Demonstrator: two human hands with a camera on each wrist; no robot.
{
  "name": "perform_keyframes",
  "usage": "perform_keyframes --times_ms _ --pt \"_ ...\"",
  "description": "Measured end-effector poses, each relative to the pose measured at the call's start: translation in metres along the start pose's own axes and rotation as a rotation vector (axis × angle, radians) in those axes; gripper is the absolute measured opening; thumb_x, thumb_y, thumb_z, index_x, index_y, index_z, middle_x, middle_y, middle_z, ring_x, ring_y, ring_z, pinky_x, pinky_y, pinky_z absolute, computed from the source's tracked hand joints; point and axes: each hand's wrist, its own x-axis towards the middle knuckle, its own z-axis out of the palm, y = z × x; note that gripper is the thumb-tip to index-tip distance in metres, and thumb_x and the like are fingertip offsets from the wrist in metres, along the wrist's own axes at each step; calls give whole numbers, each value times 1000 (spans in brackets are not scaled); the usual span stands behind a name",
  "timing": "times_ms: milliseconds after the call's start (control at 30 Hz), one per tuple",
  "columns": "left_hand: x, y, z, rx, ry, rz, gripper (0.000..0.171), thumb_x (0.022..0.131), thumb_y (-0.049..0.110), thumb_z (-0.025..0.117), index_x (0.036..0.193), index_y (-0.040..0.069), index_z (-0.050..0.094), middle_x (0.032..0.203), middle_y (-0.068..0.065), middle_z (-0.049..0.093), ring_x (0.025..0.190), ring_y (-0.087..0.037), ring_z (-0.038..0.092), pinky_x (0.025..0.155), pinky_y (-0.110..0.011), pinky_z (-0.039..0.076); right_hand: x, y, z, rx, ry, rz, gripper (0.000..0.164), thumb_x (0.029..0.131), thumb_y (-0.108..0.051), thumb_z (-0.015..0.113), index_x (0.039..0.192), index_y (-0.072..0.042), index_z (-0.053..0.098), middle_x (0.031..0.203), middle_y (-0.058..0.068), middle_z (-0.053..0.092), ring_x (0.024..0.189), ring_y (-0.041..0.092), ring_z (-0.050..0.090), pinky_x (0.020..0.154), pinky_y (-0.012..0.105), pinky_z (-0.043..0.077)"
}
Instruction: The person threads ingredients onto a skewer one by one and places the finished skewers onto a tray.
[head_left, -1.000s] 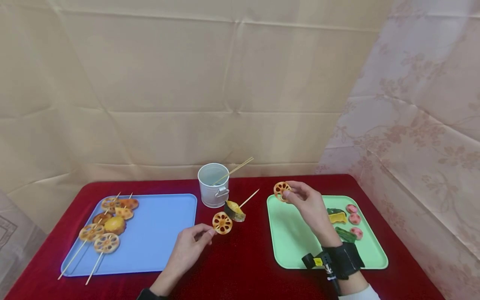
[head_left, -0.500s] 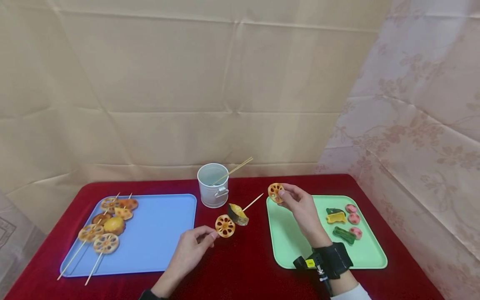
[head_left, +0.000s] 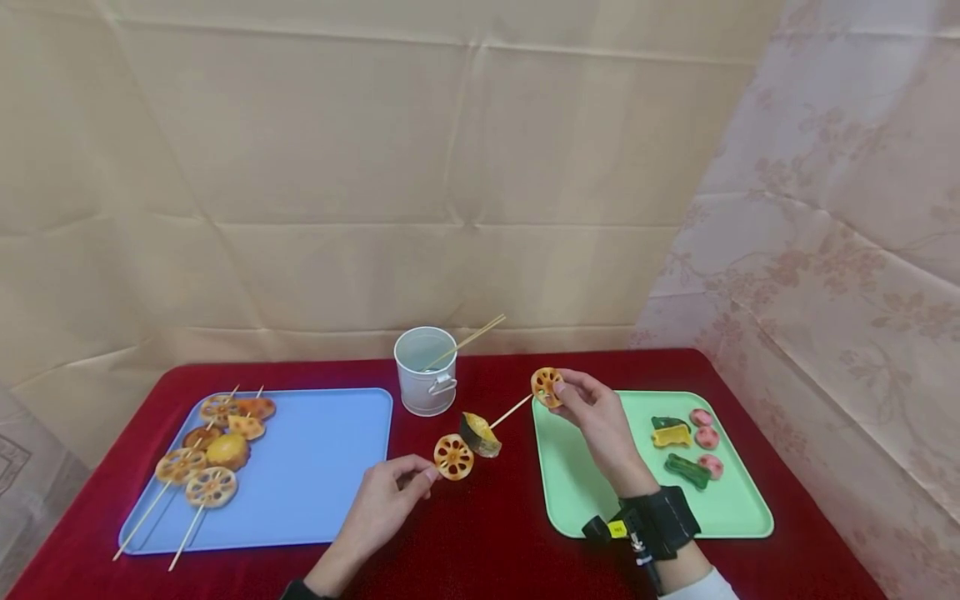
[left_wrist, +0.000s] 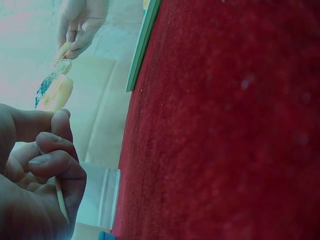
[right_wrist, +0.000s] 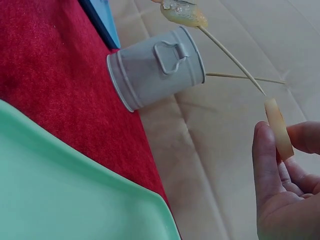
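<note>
My left hand (head_left: 386, 504) grips a bamboo skewer (head_left: 512, 412) near its lower end. Threaded on it are a lotus root slice (head_left: 453, 457), just beyond the fingertips, and a dark-rinded pumpkin wedge (head_left: 480, 435). The left wrist view shows the skewer's lower end (left_wrist: 61, 200) poking out below the curled fingers. Between thumb and fingers, my right hand (head_left: 600, 421) pinches a second lotus root slice (head_left: 546, 387) by its edge. The skewer's bare tip (right_wrist: 261, 90) points up at this slice, right at its face in the right wrist view.
A blue tray (head_left: 315, 475) on the left bears two loaded skewers. On the right, a green tray (head_left: 585, 492) holds green pieces, a yellow piece (head_left: 671, 436) and several pink rounds. A small white bucket (head_left: 426, 387) with thin skewers stands at the back on red cloth (head_left: 480, 542).
My left hand has moved slightly right with the loaded skewer. My right hand has come left with its lotus root slice, bringing slice and skewer tip together.
</note>
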Motion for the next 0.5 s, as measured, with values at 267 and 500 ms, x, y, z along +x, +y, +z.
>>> perform_keyframes --times_ms 267,500 --pt "1 0 1 14 8 -10 10 98 12 69 92 9 76 70 5 63 63 -7 53 58 -25 41 0 0 1 -5 -10 -1 39 103 -15 65 138 1 57 125 20 64 100 19 69 88 28 57" --pt "1 0 1 11 -2 -12 10 98 13 69 92 8 76 69 5 63 62 -7 53 57 -25 40 -1 -1 3 3 -19 -16 40 103 -16 67 137 2 57 124 20 65 100 18 70 88 30 58"
